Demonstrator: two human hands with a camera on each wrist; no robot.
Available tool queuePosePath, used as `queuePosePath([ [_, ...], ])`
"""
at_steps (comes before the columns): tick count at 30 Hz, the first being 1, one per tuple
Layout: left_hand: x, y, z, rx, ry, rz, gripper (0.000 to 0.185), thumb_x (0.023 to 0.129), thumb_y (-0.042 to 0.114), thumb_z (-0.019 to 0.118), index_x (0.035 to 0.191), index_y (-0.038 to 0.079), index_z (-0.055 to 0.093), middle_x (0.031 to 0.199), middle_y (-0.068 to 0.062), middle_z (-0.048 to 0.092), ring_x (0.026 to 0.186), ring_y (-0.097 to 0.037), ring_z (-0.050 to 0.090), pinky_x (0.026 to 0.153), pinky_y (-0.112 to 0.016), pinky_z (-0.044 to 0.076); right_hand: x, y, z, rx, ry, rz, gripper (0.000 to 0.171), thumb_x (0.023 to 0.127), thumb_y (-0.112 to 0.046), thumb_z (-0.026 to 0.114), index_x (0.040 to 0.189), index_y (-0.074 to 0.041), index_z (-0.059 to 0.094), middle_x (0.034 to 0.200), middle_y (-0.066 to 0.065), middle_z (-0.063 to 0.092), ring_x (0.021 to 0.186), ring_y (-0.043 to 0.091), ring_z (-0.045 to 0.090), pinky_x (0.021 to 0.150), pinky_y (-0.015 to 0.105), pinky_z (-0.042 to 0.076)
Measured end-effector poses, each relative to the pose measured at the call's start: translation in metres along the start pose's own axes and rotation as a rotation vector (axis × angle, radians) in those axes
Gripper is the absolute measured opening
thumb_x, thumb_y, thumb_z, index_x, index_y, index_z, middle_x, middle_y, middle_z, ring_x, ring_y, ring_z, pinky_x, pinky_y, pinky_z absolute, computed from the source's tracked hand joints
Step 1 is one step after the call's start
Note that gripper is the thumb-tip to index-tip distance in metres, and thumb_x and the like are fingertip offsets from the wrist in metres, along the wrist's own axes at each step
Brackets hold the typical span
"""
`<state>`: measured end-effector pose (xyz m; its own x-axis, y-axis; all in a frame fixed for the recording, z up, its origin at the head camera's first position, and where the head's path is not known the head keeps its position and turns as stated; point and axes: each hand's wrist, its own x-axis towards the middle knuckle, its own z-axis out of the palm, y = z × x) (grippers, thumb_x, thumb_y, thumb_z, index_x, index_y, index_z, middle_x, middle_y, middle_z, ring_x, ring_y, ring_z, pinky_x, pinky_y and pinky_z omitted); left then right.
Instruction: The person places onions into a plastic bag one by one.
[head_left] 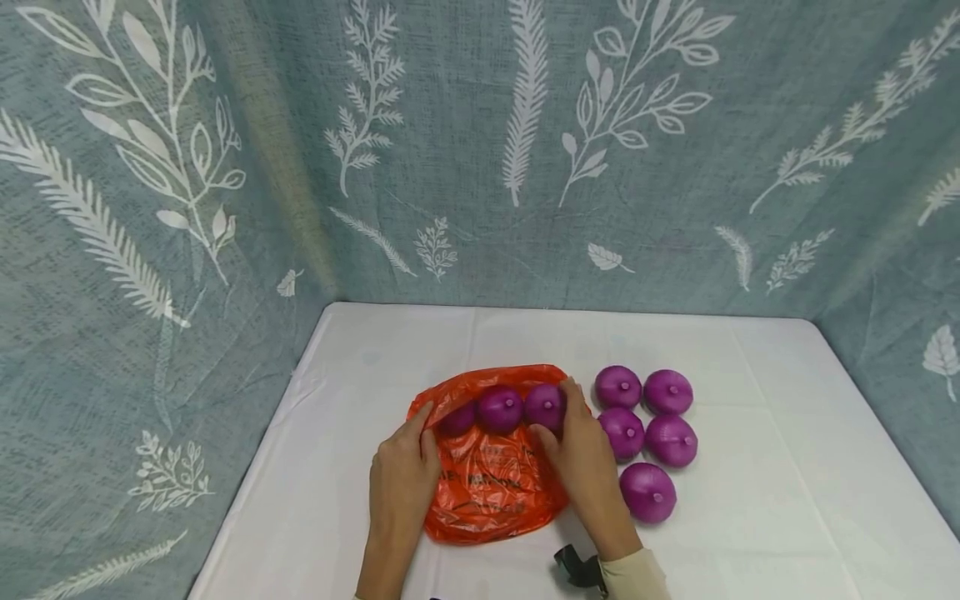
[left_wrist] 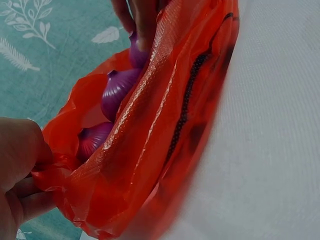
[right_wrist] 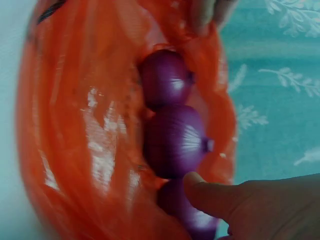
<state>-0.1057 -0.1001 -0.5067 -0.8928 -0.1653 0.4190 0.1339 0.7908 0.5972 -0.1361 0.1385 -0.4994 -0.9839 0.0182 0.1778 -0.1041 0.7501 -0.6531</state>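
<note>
An orange-red plastic bag (head_left: 487,492) with dark print lies on the white table, its mouth spread at the far side. Three purple onions show in the mouth, a middle onion (head_left: 500,409) among them; the bag hides anything deeper. My left hand (head_left: 401,479) pinches the bag's left rim between thumb and fingers, as the left wrist view shows. At the right end of the mouth, my right hand (head_left: 585,458) grips the rightmost onion (head_left: 544,406). In the right wrist view its thumb (right_wrist: 205,192) lies over that onion, beside the middle one.
Several loose purple onions sit in a cluster right of the bag, the nearest onion (head_left: 648,493) close to my right forearm. A black curved piece (head_left: 577,568) is by the right wrist. Patterned blue-green cloth (head_left: 480,167) hangs behind the white table (head_left: 765,467) and at its sides.
</note>
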Motion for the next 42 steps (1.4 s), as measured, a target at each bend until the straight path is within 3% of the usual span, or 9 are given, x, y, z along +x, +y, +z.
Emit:
queuePosePath([
  [4, 0.000, 0.000, 0.000, 0.002, -0.003, 0.001, 0.037, 0.100, -0.001, 0.062, 0.136, -0.003, 0.069, 0.121, -0.025, 0.075, 0.064, -0.017, 0.059, 0.053, -0.028, 0.048, -0.002, -0.003, -0.016, 0.024, 0.020, -0.012, 0.081, 0.094, -0.027, 0.083, 0.158, 0.000, 0.040, 0.135, 0.030, 0.066, 0.099, 0.038, 0.073, 0.089, 0.051, 0.062],
  [7, 0.000, 0.000, -0.001, 0.001, -0.009, -0.002, 0.037, 0.099, -0.001, 0.062, 0.136, -0.003, 0.069, 0.120, -0.025, 0.075, 0.062, -0.016, 0.056, 0.052, -0.027, 0.046, -0.004, -0.003, -0.031, 0.040, 0.043, -0.002, 0.078, 0.095, -0.029, 0.082, 0.158, -0.004, 0.042, 0.132, 0.028, 0.068, 0.064, 0.022, 0.056, 0.061, 0.034, 0.057],
  [10, 0.001, 0.000, -0.001, -0.001, -0.010, -0.002, 0.037, 0.099, -0.001, 0.062, 0.135, -0.003, 0.069, 0.119, -0.025, 0.075, 0.060, -0.016, 0.054, 0.051, -0.026, 0.045, -0.006, -0.002, -0.048, 0.054, 0.079, 0.008, 0.076, 0.095, -0.031, 0.081, 0.157, -0.007, 0.044, 0.135, 0.025, 0.068, 0.058, 0.017, 0.044, 0.051, 0.024, 0.045],
  [13, 0.002, 0.000, -0.002, -0.002, -0.004, 0.003, 0.037, 0.099, -0.001, 0.061, 0.135, -0.003, 0.070, 0.118, -0.025, 0.075, 0.059, -0.016, 0.053, 0.051, -0.027, 0.045, -0.010, 0.002, -0.065, 0.055, 0.123, 0.019, 0.074, 0.096, -0.031, 0.080, 0.157, -0.009, 0.045, 0.135, 0.024, 0.068, 0.063, 0.023, 0.055, 0.053, 0.028, 0.052],
  [16, 0.001, -0.001, -0.002, -0.004, -0.002, 0.006, 0.036, 0.099, -0.001, 0.061, 0.134, -0.003, 0.070, 0.117, -0.025, 0.076, 0.059, -0.016, 0.053, 0.051, -0.027, 0.045, -0.014, 0.009, -0.080, 0.053, 0.182, 0.027, 0.072, 0.096, -0.029, 0.080, 0.156, -0.008, 0.046, 0.142, 0.025, 0.064, 0.093, 0.041, 0.074, 0.077, 0.048, 0.065],
  [19, 0.001, -0.001, -0.002, -0.005, -0.007, 0.007, 0.037, 0.099, -0.002, 0.061, 0.135, -0.004, 0.069, 0.118, -0.026, 0.075, 0.058, -0.015, 0.052, 0.050, -0.026, 0.044, -0.017, 0.017, -0.094, 0.049, 0.240, 0.031, 0.070, 0.096, -0.027, 0.081, 0.155, -0.007, 0.048, 0.146, 0.025, 0.061, 0.129, 0.046, 0.063, 0.100, 0.063, 0.054],
  [25, 0.002, -0.002, -0.001, -0.002, 0.002, 0.012, 0.037, 0.099, -0.001, 0.061, 0.135, -0.004, 0.069, 0.120, -0.026, 0.074, 0.064, -0.019, 0.061, 0.053, -0.030, 0.049, -0.022, 0.030, -0.117, 0.022, 0.306, 0.071, 0.072, 0.096, -0.028, 0.081, 0.156, -0.005, 0.047, 0.150, 0.026, 0.057, 0.132, 0.050, 0.059, 0.102, 0.064, 0.050],
  [37, 0.001, -0.002, -0.001, -0.014, -0.019, 0.004, 0.037, 0.101, 0.002, 0.062, 0.138, -0.003, 0.068, 0.125, -0.026, 0.073, 0.073, -0.024, 0.070, 0.058, -0.034, 0.055, -0.037, 0.048, -0.135, 0.016, 0.354, 0.145, 0.072, 0.096, -0.029, 0.081, 0.157, -0.009, 0.048, 0.155, 0.016, 0.054, 0.134, 0.041, 0.060, 0.104, 0.043, 0.049],
  [42, 0.004, -0.001, -0.002, -0.009, -0.021, 0.002, 0.037, 0.101, 0.003, 0.063, 0.138, -0.002, 0.068, 0.123, -0.025, 0.074, 0.083, -0.031, 0.076, 0.063, -0.038, 0.061, -0.042, 0.056, -0.132, 0.024, 0.356, 0.110, 0.070, 0.095, -0.026, 0.083, 0.155, -0.010, 0.050, 0.154, 0.012, 0.057, 0.133, 0.038, 0.062, 0.104, 0.015, 0.045],
])
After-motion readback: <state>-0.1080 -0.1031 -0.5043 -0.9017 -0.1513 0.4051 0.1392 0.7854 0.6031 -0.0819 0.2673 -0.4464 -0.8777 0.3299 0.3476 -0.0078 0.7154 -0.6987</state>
